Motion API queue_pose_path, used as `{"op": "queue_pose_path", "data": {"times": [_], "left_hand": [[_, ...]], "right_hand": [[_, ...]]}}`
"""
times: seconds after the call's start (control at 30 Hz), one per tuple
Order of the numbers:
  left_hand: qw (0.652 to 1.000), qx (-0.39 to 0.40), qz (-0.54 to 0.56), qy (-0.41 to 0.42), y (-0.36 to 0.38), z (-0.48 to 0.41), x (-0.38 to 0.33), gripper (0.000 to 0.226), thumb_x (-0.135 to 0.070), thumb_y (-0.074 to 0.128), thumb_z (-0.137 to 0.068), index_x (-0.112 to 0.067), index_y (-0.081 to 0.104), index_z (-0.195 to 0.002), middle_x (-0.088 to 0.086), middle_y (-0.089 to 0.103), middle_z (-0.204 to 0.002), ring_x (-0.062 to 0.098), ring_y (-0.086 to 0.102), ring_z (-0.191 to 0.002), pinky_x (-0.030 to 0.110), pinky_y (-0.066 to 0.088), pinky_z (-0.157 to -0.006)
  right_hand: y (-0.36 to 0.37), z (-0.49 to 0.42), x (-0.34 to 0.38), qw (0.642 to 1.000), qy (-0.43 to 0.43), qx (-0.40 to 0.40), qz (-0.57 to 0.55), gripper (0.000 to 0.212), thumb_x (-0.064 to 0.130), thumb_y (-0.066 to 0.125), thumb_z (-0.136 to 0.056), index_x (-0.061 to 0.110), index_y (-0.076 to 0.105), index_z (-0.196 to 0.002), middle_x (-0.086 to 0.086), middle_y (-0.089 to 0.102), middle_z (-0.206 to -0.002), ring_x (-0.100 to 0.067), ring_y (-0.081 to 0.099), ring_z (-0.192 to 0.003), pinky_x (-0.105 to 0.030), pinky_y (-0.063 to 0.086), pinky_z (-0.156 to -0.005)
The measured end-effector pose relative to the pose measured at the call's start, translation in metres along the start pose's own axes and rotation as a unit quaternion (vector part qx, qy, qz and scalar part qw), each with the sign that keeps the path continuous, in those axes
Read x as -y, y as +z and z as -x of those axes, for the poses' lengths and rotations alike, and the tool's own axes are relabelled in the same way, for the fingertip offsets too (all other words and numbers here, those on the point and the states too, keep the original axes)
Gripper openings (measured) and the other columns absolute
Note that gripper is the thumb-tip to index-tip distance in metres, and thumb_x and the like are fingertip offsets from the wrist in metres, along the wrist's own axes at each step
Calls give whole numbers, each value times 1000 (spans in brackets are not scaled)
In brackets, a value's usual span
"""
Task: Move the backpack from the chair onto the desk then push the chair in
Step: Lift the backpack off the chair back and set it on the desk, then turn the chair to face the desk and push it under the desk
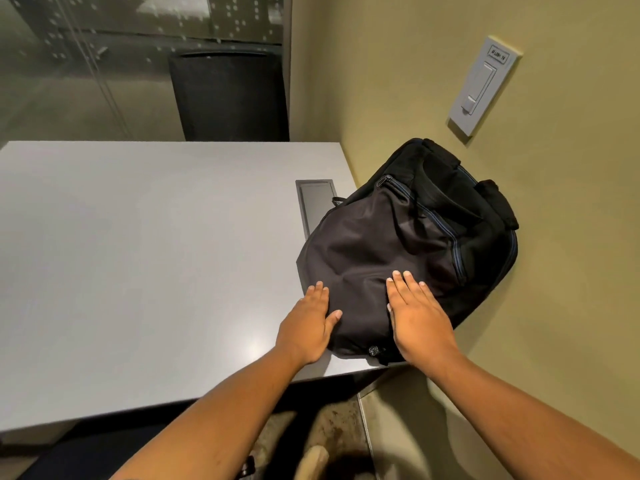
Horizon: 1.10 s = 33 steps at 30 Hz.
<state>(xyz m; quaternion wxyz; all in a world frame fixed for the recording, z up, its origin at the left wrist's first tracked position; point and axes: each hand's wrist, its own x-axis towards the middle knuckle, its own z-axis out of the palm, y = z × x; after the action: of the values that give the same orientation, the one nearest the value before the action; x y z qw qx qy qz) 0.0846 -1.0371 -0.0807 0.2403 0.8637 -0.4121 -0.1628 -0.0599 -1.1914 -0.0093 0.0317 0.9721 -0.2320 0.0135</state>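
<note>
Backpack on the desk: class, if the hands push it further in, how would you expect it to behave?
The backpack probably gives before it moves: its fabric creases under the right hand. It should slide rather than roll, lying flat on the smooth desk. It seems only part-filled, so fairly light.

Backpack [398,251] under both hands is black up top, more of a faded charcoal on the front panel, with blue piping along the zips. Desk [138,254] left of the hands is plain light grey. Wall [450,81] past the right hand is mustardy olive, pale grey switch plate [483,86] on it.
</note>
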Motion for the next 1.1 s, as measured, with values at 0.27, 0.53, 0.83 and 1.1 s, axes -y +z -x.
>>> {"op": "queue_pose_path", "data": {"times": [0.27, 0.53, 0.83, 1.1], "left_hand": [[999, -48, -17, 17, -9, 122, -24, 63, -51, 25, -99, -20, 9, -152, -2, 7, -162, 12, 2, -147, 29, 10, -117], [992, -81, -89, 22, 7, 288, -44, 70, -57, 23, -98, -15, 4, -151, 4, 7, -162, 15, 2, -147, 29, 5, -118], [984, -142, -96, -54, -13, 478, -38, 72, -65, 8, -94, -22, 2, -152, -5, 0, -161, 7, -8, -146, 26, 0, -118], [975, -168, -76, -123, -49, 621, 13, 71, -66, 7, -94, -26, -5, -151, -12, -9, -160, 1, -18, -143, 28, 0, -119]], "right_hand": [[-19, 119, 32, 991, -28, -54, -116, 46, 22, 45, -98, 9, 42, -142, -8, 39, -152, -23, 30, -143, -37, 20, -118], [-27, 265, 76, 969, -54, -45, -236, 55, 43, 18, -99, 23, 27, -149, 11, 18, -157, -3, 8, -146, -26, 7, -119], [-47, 373, 170, 938, -92, -3, -335, 55, 40, 26, -96, 26, 25, -149, 16, 17, -155, -2, 10, -146, -28, 12, -120], [-53, 443, 259, 919, -102, 36, -379, 57, 39, 27, -93, 25, 28, -148, 13, 22, -156, -1, 11, -145, -28, 11, -118]]}}
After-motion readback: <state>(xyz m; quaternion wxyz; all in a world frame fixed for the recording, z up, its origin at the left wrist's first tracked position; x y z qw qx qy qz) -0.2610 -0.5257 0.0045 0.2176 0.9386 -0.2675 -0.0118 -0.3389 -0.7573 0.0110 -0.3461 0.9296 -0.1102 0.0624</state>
